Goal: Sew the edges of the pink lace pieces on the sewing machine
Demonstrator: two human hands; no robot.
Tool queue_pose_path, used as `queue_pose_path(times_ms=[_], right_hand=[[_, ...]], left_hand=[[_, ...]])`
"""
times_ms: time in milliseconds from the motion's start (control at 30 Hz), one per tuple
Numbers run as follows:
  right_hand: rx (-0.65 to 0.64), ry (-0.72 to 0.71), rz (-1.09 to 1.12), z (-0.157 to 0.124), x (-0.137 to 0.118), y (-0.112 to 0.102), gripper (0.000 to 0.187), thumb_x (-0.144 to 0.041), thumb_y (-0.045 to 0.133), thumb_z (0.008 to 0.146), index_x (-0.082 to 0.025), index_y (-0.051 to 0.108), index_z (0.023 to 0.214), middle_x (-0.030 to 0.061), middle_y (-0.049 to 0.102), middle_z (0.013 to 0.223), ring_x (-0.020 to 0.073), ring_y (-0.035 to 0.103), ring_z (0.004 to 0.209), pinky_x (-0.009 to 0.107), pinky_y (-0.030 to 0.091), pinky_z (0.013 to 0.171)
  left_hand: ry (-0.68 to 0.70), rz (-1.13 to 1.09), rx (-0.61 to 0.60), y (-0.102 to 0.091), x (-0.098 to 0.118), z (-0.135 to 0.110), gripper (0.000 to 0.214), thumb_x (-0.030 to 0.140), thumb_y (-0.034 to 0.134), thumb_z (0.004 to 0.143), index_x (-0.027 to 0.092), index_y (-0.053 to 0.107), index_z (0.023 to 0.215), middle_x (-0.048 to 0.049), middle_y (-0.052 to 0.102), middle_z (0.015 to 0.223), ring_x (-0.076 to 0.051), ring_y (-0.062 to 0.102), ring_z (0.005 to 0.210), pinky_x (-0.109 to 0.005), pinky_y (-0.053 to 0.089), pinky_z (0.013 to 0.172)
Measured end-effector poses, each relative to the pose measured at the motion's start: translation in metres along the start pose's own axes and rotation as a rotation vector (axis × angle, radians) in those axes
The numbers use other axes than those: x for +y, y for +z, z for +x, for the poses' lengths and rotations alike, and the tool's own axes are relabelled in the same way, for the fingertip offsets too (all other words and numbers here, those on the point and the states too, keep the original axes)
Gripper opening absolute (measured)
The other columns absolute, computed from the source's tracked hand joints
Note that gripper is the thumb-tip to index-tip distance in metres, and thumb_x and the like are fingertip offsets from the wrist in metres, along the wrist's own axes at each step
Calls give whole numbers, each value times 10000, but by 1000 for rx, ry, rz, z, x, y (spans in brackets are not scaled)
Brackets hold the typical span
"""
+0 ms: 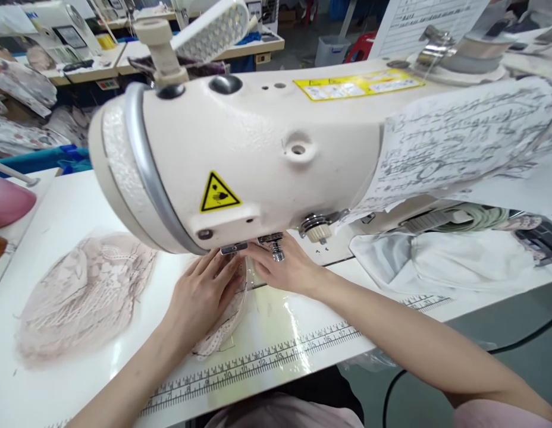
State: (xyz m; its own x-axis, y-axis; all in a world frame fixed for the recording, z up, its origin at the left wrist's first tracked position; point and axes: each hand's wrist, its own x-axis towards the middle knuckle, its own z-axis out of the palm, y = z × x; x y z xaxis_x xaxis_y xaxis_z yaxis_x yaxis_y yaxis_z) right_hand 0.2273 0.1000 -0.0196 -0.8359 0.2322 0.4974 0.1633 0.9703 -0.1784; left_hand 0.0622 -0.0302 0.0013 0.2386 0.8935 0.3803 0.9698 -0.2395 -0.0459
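Note:
A pale pink lace piece (225, 327) lies under the head of a white sewing machine (258, 137). My left hand (202, 291) rests on it palm down, fingers stretched and slightly spread toward the needle area. From the right, my right hand (289, 267) reaches in under the machine head. Its fingers come together at the lace edge, close to my left fingertips. The machine head and a small metal thread-tension knob (277, 249) hide part of those fingers. The needle and presser foot cannot be made out.
More pink lace fabric (86, 291) is heaped at the left. White fabric (467, 258) and a pale green coil (474, 217) lie at the right. A printed ruler strip (267, 359) runs along the front edge. Handwritten paper (463, 139) covers the machine arm. Other sewing machines (66, 35) stand behind.

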Motion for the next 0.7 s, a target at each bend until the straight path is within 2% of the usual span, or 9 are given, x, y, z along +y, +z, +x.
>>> queue_pose_path(times_ms=[100,200,300,367,433,500,600,700], right_hand=[[-16,-108,100,1,1,-2,302,-33,434,795,-185,611,987,39,665,1005,160,543,829,325,394,796],[-97,-188,215,2,2,0,273,-23,434,740,-181,586,901,15,640,930,144,495,776,303,367,741],[-156,-236,304,2,3,1,235,-36,445,750,-195,581,857,2,615,863,158,478,861,318,355,801],[-152,-253,353,0,3,2,209,-54,456,785,-201,592,846,1,618,873,163,474,917,334,353,861],[-136,-261,403,-1,2,3,179,-84,470,829,-204,604,821,-3,628,872,159,477,928,349,352,903],[-127,-260,431,-1,2,4,175,-115,478,862,-203,609,784,-6,636,850,153,483,916,352,358,911],[-144,-248,434,-1,2,3,168,-156,501,889,-199,616,775,-5,643,835,149,492,925,348,375,910],[-125,-234,458,0,2,0,150,-213,538,909,-196,630,792,-2,643,807,152,510,951,346,406,896]], left_hand=[[6,-30,25,-22,-2,3,216,228,570,919,139,652,1098,-85,722,1079,-242,674,968,-396,547,828],[136,-82,18,-45,-2,-6,162,274,608,901,147,664,985,-52,731,920,-195,668,795,-348,514,692],[334,-58,15,-53,2,-34,294,418,621,884,134,670,938,-67,722,892,-203,647,774,-339,472,608],[396,46,16,-52,7,-56,226,337,656,869,139,675,977,-58,727,967,-198,647,813,-333,469,611],[344,96,0,-51,13,-73,189,149,624,872,135,659,1057,-56,723,1041,-189,649,858,-324,492,660],[192,51,-30,-54,18,-80,252,67,543,895,116,623,1129,-80,705,1096,-189,650,930,-305,513,713],[-28,-106,-69,-66,20,-71,204,125,467,957,106,590,1119,-96,685,1081,-152,655,925,-239,516,704],[-31,-210,-105,-71,14,-50,159,192,441,980,137,583,1028,-65,680,968,-128,648,799,-229,495,628]])
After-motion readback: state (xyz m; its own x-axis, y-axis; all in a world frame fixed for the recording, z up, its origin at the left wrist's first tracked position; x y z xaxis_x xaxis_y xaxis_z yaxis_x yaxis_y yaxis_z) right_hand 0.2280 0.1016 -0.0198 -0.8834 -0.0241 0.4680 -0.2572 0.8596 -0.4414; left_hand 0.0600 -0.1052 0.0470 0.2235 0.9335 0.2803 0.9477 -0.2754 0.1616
